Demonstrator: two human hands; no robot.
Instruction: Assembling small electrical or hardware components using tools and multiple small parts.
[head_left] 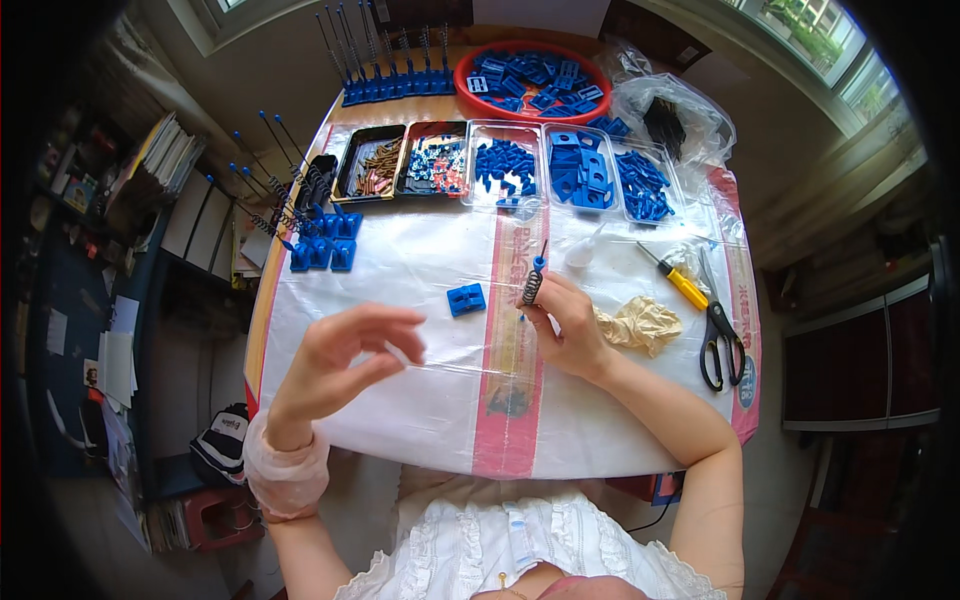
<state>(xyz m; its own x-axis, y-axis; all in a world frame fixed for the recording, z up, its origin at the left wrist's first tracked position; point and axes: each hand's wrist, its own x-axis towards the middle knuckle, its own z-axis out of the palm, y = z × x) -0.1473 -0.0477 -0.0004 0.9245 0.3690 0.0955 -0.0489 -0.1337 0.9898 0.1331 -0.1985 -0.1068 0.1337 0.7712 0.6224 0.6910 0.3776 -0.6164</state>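
Observation:
My right hand pinches a dark coil spring with a blue plastic piece and a thin dark tip at its upper end. A bit of blue also shows below the fingers. Just to the left, a small blue plastic base lies on the white sheet, touched by neither hand. My left hand is raised over the left side of the table, slightly blurred, fingers apart and holding nothing.
Behind stand trays of brown springs, small mixed parts and blue pieces, plus a red basin. Upright spring assemblies stand at left. On the right lie a yellow screwdriver, black scissors and a crumpled cream glove-like item.

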